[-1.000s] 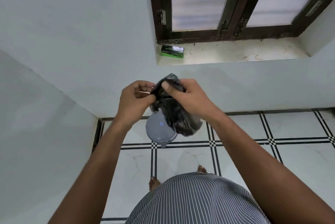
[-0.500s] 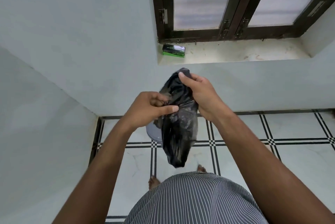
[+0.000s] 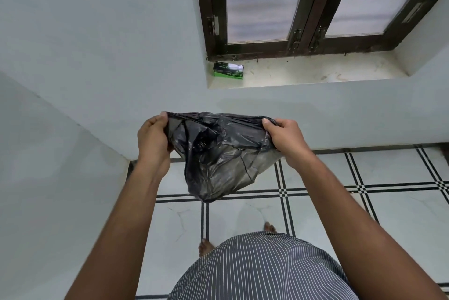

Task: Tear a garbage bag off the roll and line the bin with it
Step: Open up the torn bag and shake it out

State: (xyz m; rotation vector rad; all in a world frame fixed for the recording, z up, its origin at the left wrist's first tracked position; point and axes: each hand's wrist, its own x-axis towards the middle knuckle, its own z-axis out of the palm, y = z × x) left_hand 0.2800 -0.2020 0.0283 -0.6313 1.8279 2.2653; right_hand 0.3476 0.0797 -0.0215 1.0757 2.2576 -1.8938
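Observation:
A black garbage bag hangs in front of me, its mouth stretched wide between my two hands. My left hand grips the left edge of the mouth, and my right hand pinches the right edge. The body of the bag sags down to a crumpled point over the floor. The grey bin seen earlier on the floor is now hidden behind the bag. A green box of garbage bags lies on the window sill above.
White walls meet in a corner at the left. The window sill and a dark-framed window are ahead. The white tiled floor has black lines, and my bare feet stand on it below the bag.
The bag went from a bunched wad held between close hands to an opened mouth. My hands moved apart sideways, and the bag now covers the grey bin.

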